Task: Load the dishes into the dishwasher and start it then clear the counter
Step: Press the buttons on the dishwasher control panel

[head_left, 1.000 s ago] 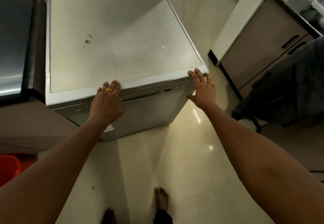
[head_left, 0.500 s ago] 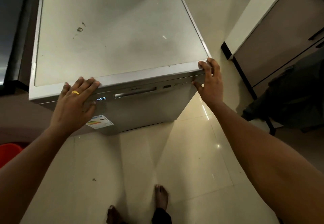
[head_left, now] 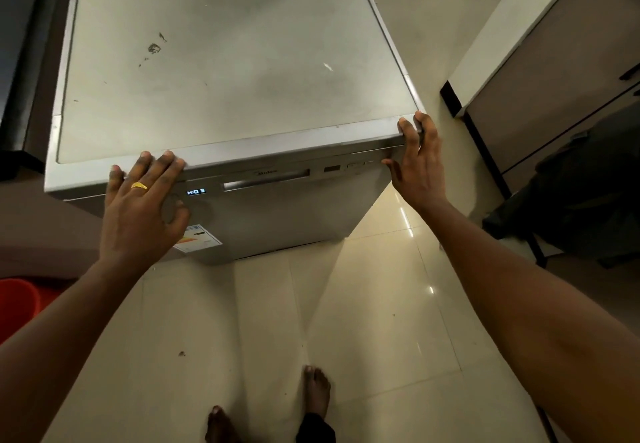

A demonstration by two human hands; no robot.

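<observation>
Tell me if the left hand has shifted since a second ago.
Yes: left hand slid leftward along the dishwasher edge, away from its handle recess.

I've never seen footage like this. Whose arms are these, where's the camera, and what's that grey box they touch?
No robot here: a person wears a camera on the head, so you look down along their own arms. The grey box is a dishwasher, door closed, small display lit, a few stains on top. The left hand, wearing a gold ring, rests on its front top edge; the right hand touches the front right corner. Neither holds anything. Their bare feet stand on the tiled floor.
</observation>
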